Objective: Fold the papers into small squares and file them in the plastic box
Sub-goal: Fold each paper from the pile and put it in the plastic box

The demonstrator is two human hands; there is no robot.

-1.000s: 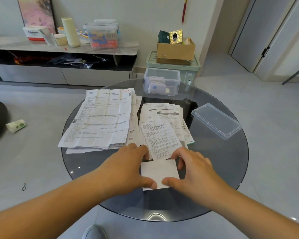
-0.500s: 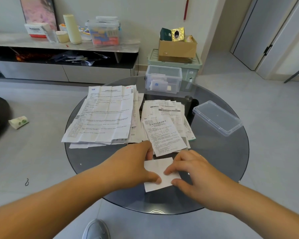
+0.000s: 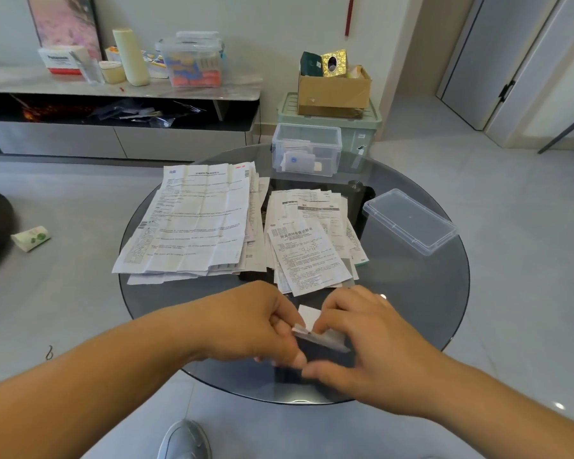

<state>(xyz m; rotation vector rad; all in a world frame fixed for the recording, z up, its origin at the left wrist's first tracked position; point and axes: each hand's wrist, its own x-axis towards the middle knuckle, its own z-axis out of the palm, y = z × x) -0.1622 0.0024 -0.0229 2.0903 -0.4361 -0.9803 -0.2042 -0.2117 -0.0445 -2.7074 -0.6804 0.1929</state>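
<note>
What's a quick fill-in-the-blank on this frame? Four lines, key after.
1. The left hand and right hand together pinch one folded ____.
2. The table top is dark glass and ____ in shape.
3. The lid lies off the box, on the table's ____ side.
4. The big sheets lie to the ____ of the small sheets.

Missing words: paper; round; right; left.

"Panasonic" on box point(image 3: 59, 61), "阿莫西林" on leaflet point(image 3: 307, 256)
</note>
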